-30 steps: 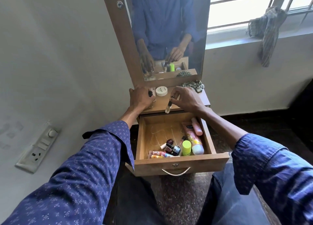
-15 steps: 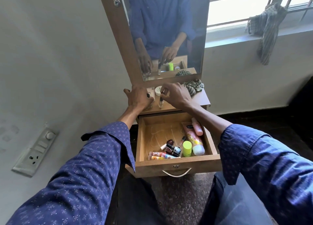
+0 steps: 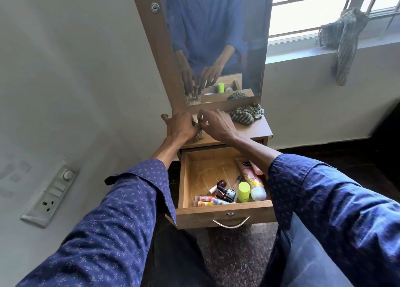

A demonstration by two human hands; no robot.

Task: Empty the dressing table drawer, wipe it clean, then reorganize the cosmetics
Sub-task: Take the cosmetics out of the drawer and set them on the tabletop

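Both hands further back on the tabletop [image 3: 257, 127] now than a second ago, pushed up close to the foot of the mirror [image 3: 218, 44]. Right hand [image 3: 216, 124] no longer out over the front edge with the small vial dangling; now tucked in against the left, fingertips pinching a small dark-capped bottle [image 3: 200, 120] just in front of the mirror frame. Left hand [image 3: 180, 127] shifted the same way, fingers spread and laid around a cluster of little glass bottles [image 3: 198, 136], thumb splayed out to the left; whether actually gripping one, cannot tell. White round jar, plain to see a second ago, now hidden behind the hands. Striped cloth [image 3: 246, 113] bunched on the right of the tabletop, unchanged. Drawer [image 3: 223, 215] pulled fully out below, as before, only partly emptied: back and left of its wooden floor bare, faint pale smears across it. Rest crowded toward the front right corner: pink tube [image 3: 252, 178] lying lengthwise with white cap toward the front, lime-green capped stick [image 3: 243, 191] standing just beside it, dark nail polish bottles [image 3: 225, 192] next to that, a slim clear vial [image 3: 237, 181] behind them, colourful lip balm tubes [image 3: 207, 200] flat against the front wall.
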